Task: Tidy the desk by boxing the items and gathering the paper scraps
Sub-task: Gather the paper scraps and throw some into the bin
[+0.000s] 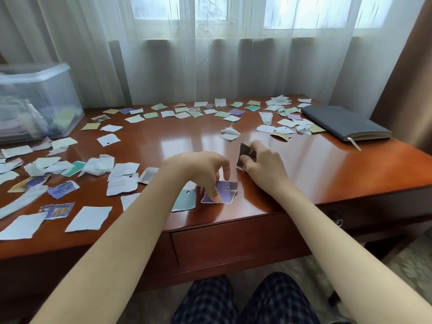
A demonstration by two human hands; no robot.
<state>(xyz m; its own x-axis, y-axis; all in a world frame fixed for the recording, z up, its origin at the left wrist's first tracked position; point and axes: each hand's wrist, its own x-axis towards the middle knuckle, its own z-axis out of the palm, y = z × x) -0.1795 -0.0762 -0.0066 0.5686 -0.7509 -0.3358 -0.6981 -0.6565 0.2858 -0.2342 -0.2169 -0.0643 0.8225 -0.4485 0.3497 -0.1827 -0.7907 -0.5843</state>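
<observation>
Head view: purple scrap (pixel 228 192) flat, crosswise

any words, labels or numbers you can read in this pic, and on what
No text is legible.
Printed white scraps: lines of print, too small to read.
Small white scrap by the notebook: print, blurred.
Blue scrap: printed design, blurred.
Purple scrap pinched by left hand: no text seen.
Dark scrap in right hand: no text seen.
Notebook: cover plain.
</observation>
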